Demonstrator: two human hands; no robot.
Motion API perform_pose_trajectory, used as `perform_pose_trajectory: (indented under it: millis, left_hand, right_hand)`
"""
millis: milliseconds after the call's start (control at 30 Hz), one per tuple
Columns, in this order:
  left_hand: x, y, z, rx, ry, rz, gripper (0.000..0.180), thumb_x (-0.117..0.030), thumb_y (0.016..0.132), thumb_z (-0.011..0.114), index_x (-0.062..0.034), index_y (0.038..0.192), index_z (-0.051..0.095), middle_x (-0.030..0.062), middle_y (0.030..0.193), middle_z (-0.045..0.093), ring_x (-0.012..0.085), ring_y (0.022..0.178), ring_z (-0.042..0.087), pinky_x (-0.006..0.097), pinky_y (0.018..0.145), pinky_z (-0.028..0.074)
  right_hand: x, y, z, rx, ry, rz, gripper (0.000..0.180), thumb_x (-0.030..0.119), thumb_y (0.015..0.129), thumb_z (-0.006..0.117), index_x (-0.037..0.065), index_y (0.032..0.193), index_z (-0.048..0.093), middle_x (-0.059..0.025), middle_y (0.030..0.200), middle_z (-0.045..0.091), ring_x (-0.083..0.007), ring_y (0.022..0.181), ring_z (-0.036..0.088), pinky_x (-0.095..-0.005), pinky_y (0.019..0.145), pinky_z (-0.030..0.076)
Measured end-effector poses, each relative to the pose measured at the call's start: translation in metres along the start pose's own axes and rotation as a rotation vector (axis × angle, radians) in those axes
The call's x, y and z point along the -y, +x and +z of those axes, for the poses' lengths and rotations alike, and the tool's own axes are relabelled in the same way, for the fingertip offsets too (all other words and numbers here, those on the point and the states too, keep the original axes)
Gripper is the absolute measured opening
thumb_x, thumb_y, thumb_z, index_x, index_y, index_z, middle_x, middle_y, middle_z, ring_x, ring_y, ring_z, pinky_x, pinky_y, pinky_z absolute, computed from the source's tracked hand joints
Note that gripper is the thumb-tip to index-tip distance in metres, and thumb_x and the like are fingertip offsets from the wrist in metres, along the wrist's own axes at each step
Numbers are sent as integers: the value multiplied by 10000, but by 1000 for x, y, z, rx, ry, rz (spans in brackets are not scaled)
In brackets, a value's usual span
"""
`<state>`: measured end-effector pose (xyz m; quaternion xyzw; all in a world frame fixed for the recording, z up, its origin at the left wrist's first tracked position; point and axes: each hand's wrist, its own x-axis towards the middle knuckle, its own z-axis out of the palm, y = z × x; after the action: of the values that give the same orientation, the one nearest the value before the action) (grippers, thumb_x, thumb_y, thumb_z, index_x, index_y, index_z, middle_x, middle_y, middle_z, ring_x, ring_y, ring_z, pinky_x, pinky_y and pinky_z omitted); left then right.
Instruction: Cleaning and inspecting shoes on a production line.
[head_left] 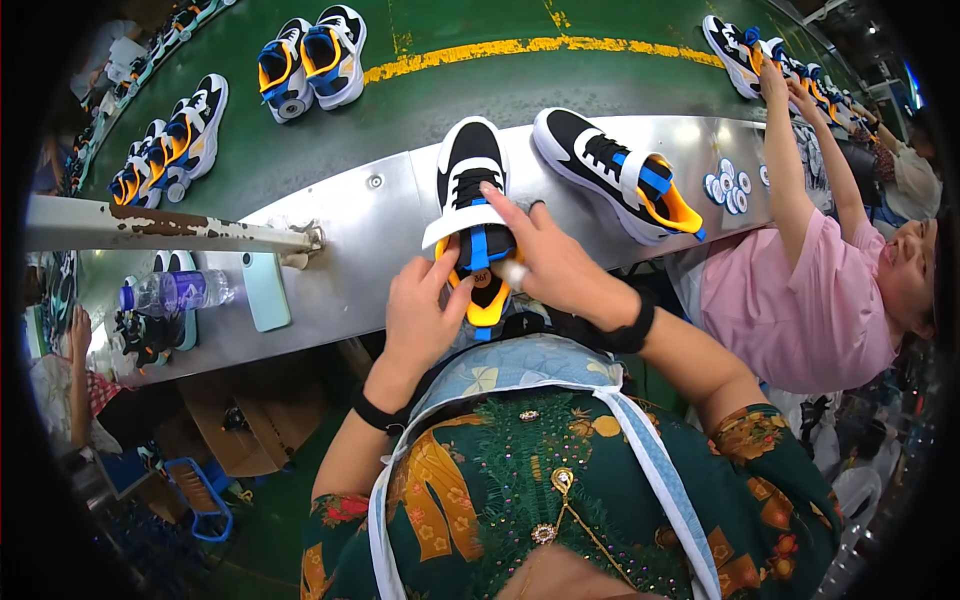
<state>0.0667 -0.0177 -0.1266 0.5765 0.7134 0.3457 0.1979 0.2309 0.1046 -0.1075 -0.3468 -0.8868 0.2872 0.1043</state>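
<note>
In front of me on the metal work surface stands a black and white sneaker (472,145) with a yellow-orange collar lining and a blue tongue tab, toe pointing away. My left hand (422,308) grips the left side of its collar, fingers at the opening. My right hand (562,262) is on the right side, index finger pressed by the laces and strap. Something white shows at its thumb; I cannot make out what. The white strap (468,222) sticks out to the left. A matching sneaker (605,165) lies angled to the right, untouched.
A green belt (480,88) carries more sneakers (312,62). To the left are a rusty metal bar (200,228), a bottle (180,291) and a light green phone (264,290). Round white-blue discs (728,186) lie right, beside a co-worker in pink (790,300) reaching to the belt.
</note>
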Motion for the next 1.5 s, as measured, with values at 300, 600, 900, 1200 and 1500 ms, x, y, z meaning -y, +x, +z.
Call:
perform_pose_trajectory:
  millis: [300, 600, 900, 1200, 1500]
  left_hand:
    - [-26, 54, -24, 105, 55, 403, 452, -27, 641, 701, -118, 1079, 643, 105, 1003, 529, 311, 974, 504, 404, 863, 411]
    - [-43, 80, -1, 314, 96, 576, 315, 43, 600, 628, -52, 901, 630, 115, 836, 497, 313, 817, 508, 415, 723, 433]
    - [-43, 56, -12, 461, 109, 566, 199, 8, 620, 618, -51, 809, 631, 93, 805, 526, 313, 806, 526, 404, 723, 462]
    - [-58, 42, -16, 484, 279, 418, 202, -2, 622, 615, -59, 814, 644, 102, 833, 501, 292, 840, 510, 398, 713, 454]
    - [-57, -20, -35, 359, -113, 5, 116, 29, 852, 512, 0, 902, 613, 115, 807, 600, 195, 676, 609, 293, 626, 486]
  right_hand:
    - [-63, 57, -21, -198, 182, 68, 356, 158, 903, 583, 107, 1255, 573, -113, 927, 577, -229, 794, 548, -319, 751, 451]
    - [-84, 127, 75, -20, 176, 48, 273, 398, 765, 656, 304, 1015, 713, -189, 1099, 501, -411, 1080, 482, -491, 911, 444]
    - [-64, 112, 61, 58, 274, 12, 176, 305, 789, 627, 228, 914, 725, -166, 1015, 542, -379, 1003, 492, -464, 883, 426]
    - [-57, 107, 74, -13, 247, 20, 192, 273, 806, 601, 174, 913, 725, -153, 1018, 541, -355, 995, 474, -459, 883, 405]
    - [-97, 124, 73, 69, 213, 105, 277, 253, 659, 634, 40, 824, 699, -210, 891, 664, -368, 864, 642, -439, 784, 516]
